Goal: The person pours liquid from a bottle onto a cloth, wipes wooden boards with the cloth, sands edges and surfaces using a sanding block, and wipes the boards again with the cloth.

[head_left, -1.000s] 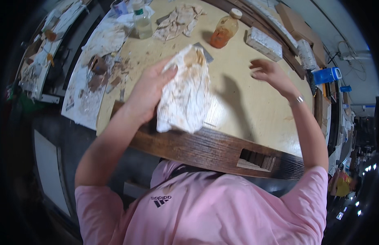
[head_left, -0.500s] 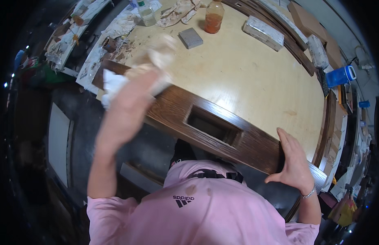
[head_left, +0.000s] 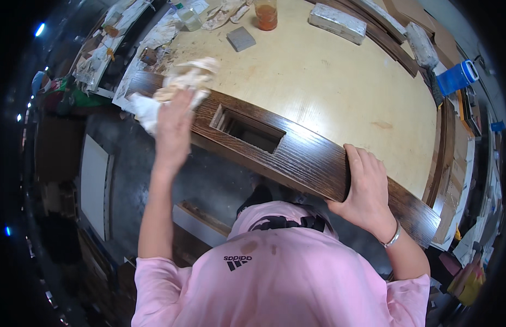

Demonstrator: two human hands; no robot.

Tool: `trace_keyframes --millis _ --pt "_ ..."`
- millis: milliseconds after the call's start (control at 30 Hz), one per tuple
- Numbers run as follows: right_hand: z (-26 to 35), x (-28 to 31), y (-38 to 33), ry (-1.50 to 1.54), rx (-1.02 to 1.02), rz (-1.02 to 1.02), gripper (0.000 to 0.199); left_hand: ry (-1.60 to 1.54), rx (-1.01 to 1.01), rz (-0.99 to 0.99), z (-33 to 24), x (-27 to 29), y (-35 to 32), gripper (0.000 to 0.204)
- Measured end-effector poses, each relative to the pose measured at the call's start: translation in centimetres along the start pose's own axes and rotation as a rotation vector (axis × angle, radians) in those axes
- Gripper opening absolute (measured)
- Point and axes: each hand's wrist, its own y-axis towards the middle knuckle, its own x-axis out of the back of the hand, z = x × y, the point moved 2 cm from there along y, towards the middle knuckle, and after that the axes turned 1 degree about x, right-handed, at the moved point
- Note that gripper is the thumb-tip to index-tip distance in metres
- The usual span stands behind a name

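Note:
A long dark-brown wooden board (head_left: 313, 158) with a rectangular cut-out (head_left: 250, 131) lies slantwise along the worktable's near edge. On its left part my left hand (head_left: 175, 122) is closed on a crumpled cream-and-white rag (head_left: 190, 76), which is slightly blurred and spreads past the fingers on both sides. My right hand (head_left: 364, 188) grips the board right of the cut-out, fingers across the top to the far edge and thumb at the near edge. Part of the wood is hidden beneath the rag and both hands.
On the pale worktable (head_left: 340, 98) are a grey block (head_left: 241, 39), a jar of orange liquid (head_left: 266, 15), a clear bottle (head_left: 188, 17) and a wrapped bar (head_left: 337, 23). Dark wooden strips (head_left: 383, 41) line the back right, near a blue container (head_left: 457, 78). A white panel (head_left: 95, 185) leans at left.
The whole view has shifted. Along the board, my left hand and the rag have moved right, closer to the cut-out. My right hand's fingers, earlier straighter, now bend over the board.

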Motion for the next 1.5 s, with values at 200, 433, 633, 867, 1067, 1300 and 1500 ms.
trace_keyframes --millis 200,433,633,867,1067,1300,1500 --pt "0.5 0.0 -0.1 0.006 0.008 -0.004 0.094 -0.199 -0.548 0.183 -16.4 -4.0 -4.7 0.049" --pt "0.5 -0.3 -0.5 -0.049 -0.001 -0.076 0.088 -0.071 -0.278 0.075 -7.9 -1.5 -2.1 0.04" --pt "0.6 -0.6 -0.1 0.02 -0.027 -0.094 0.08 -0.18 -0.594 0.223 -14.8 -3.1 -5.6 0.043" --pt "1.4 -0.1 0.4 0.032 -0.018 -0.103 0.077 -0.115 0.034 -0.131 0.9 0.7 -5.0 0.045" --pt "1.4 -0.3 -1.0 0.011 -0.072 -0.076 0.086 0.048 -0.428 0.18 -3.4 -0.7 -1.5 0.046" --pt "2.1 -0.4 -0.2 0.016 -0.066 -0.069 0.088 0.056 0.19 -0.077 16.7 3.1 3.2 0.044" --pt "1.6 -0.5 -0.5 -0.013 -0.075 -0.103 0.088 0.094 -0.272 0.084 4.1 -0.1 1.7 0.047"
